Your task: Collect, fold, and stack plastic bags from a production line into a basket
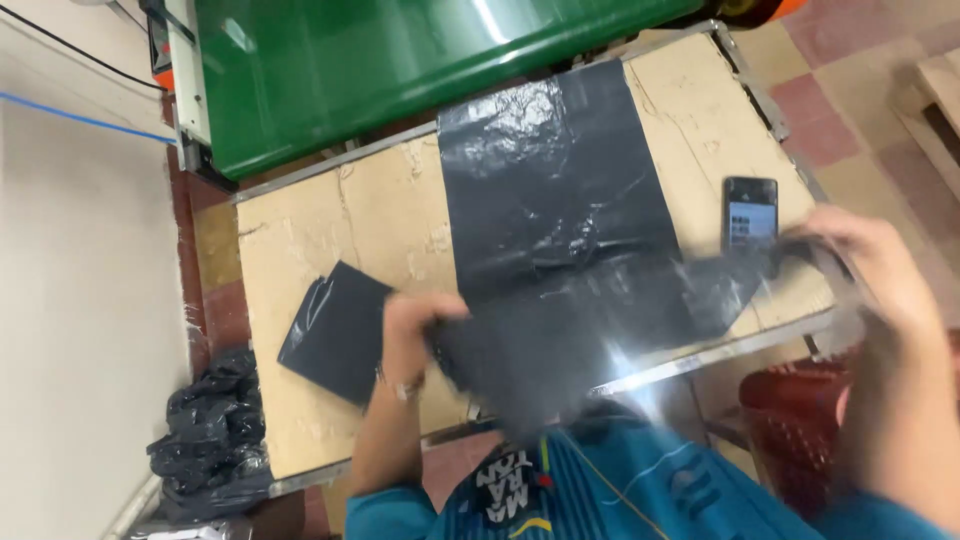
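Your left hand (410, 325) pinches near edge of black plastic bag (560, 230); your right hand (860, 265) grips its other end at 3 o'clock, fingers closed, blurred. Bag lies stretched across cardboard-topped table (330, 230). Folded black bag (335, 330) at 9 o'clock of left hand. Phone (750, 212) just beside right hand, 11 o'clock. Green machine (400, 70) at 12.

The black bag (560, 200) is thin plastic film, glossy and creased. The folded bag (335, 330) looks duller. The desk (330, 220) top is matt brown cardboard in a metal frame. The phone (750, 212) has a shiny glass face. The green machine cover (400, 60) is smooth and glossy.
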